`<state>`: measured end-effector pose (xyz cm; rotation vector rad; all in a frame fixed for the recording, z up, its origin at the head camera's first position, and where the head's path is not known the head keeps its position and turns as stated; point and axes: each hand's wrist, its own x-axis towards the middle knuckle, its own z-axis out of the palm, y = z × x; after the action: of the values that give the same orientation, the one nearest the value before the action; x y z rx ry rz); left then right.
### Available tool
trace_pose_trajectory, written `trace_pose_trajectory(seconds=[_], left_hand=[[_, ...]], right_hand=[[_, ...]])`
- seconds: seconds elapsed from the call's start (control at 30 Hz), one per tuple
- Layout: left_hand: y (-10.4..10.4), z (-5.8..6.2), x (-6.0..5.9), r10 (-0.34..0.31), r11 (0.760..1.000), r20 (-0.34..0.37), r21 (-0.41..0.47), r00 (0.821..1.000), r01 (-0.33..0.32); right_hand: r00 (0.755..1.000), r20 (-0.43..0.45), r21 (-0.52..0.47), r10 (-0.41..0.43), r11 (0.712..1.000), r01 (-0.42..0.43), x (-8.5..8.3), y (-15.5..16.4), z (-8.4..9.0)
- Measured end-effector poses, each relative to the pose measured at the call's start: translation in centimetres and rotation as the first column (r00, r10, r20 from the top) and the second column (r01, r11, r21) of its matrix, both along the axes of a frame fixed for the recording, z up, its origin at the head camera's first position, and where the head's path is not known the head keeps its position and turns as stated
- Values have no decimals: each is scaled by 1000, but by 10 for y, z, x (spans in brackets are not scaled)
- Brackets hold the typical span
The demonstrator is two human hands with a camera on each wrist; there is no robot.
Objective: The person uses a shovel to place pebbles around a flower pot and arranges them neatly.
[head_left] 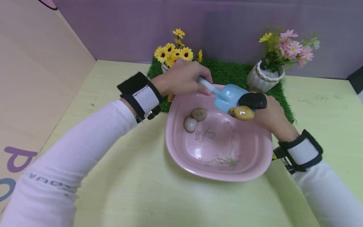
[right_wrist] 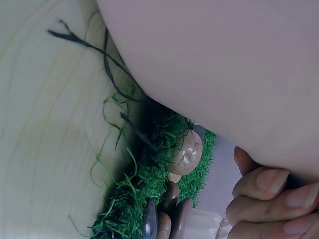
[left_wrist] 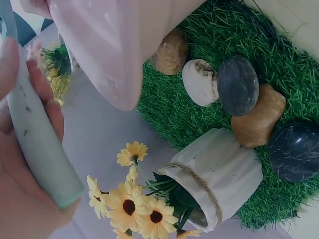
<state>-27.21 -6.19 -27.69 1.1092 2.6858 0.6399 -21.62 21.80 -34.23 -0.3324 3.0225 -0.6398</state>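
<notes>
My left hand (head_left: pixel 185 77) grips the pale handle of a light-blue toy shovel (head_left: pixel 231 91) above the far side of a pink basin (head_left: pixel 175 154). A black stone (head_left: pixel 252 100) and a glossy yellow-brown stone (head_left: pixel 242 113) are at the shovel's blade; whether both rest fully on it I cannot tell. My right hand (head_left: pixel 270 110) holds the basin's right rim, its curled fingers (right_wrist: pixel 271 179) under the edge in the right wrist view. Inside the basin lie a whitish stone (head_left: pixel 190 125), a brown stone (head_left: pixel 199 114) and thin green strands (head_left: pixel 227 161).
Artificial grass (head_left: pixel 227 71) lies behind the basin, with a pot of yellow flowers (head_left: pixel 177 53) at left and a white pot of pink flowers (head_left: pixel 265 77) at right. Several stones, including a grey one (left_wrist: pixel 238 84), lie on the grass. A purple wall (head_left: pixel 221 31) stands behind.
</notes>
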Motion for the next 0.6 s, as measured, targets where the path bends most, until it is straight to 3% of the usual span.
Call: trace_pose_trajectory(seconds=[0.3, 0.6], left_hand=[[0, -1, 0, 150, 988, -23, 38, 988, -149], [-4, -2, -2, 259, 966, -8, 18, 966, -259]], right_hand=[[994, 51, 79, -93, 993, 88, -3, -8, 4], [993, 63, 78, -95, 993, 90, -2, -10, 5]])
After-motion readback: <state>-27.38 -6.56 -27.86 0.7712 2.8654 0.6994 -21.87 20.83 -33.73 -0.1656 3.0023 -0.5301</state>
